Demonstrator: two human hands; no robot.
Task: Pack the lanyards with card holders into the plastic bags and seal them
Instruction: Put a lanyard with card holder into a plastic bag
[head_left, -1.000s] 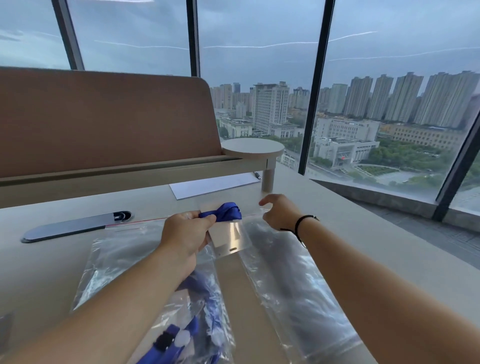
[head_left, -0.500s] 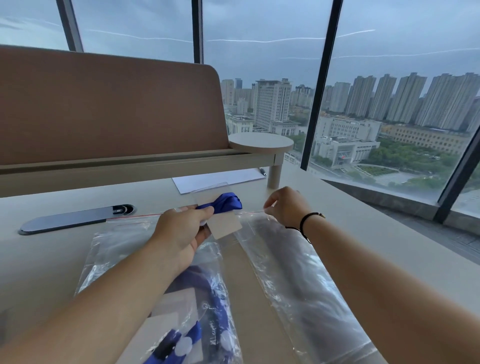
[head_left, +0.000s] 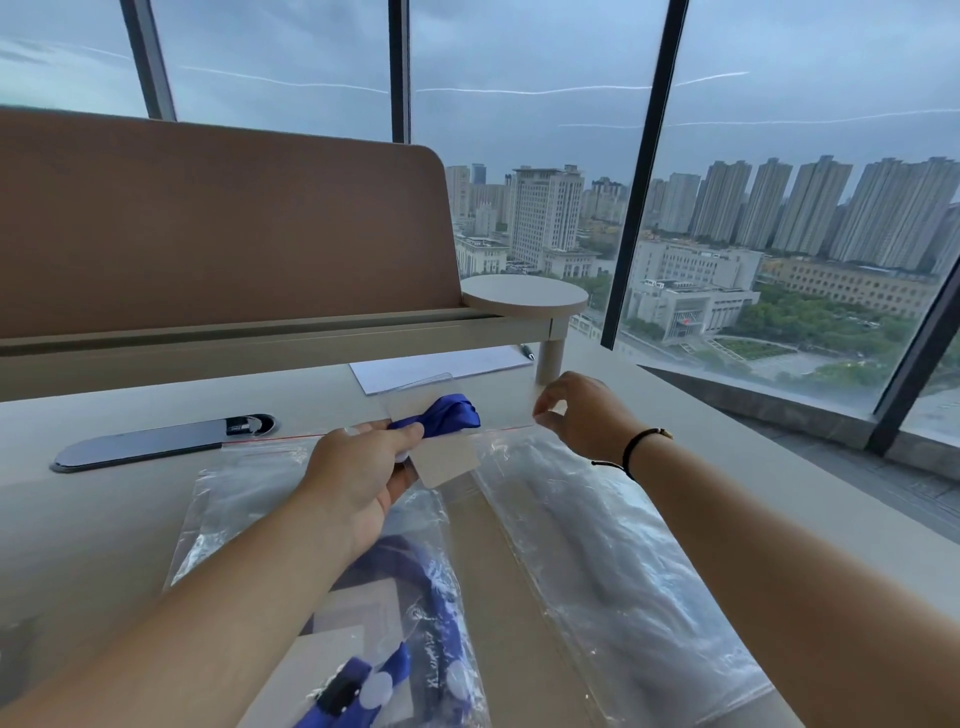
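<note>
Two hands are at work over the pale desk (head_left: 104, 519). The left hand (head_left: 358, 478) grips a bunched blue fabric lanyard (head_left: 447, 413) with its clear plastic card holder (head_left: 447, 460), fingers curled round the bundle. The right hand (head_left: 576, 415) pinches the far edge of a clear zip-top plastic bag (head_left: 613, 530) between thumb and fingertips, the other fingers loosely bent.

Compared with half a second ago, the right hand has lifted the bag's red-lined mouth slightly off the desk, while the bundle stays just beside that opening, not yet inside. That likely means the mouth is being opened to receive it.

Counted: one lanyard set in hand; one bag being opened at right; one further clear plastic bag (head_left: 415, 623) near the left forearm that already holds blue lanyards. Whether that one is sealed cannot be told. A white sheet of paper (head_left: 436, 366) lies further back.
</note>
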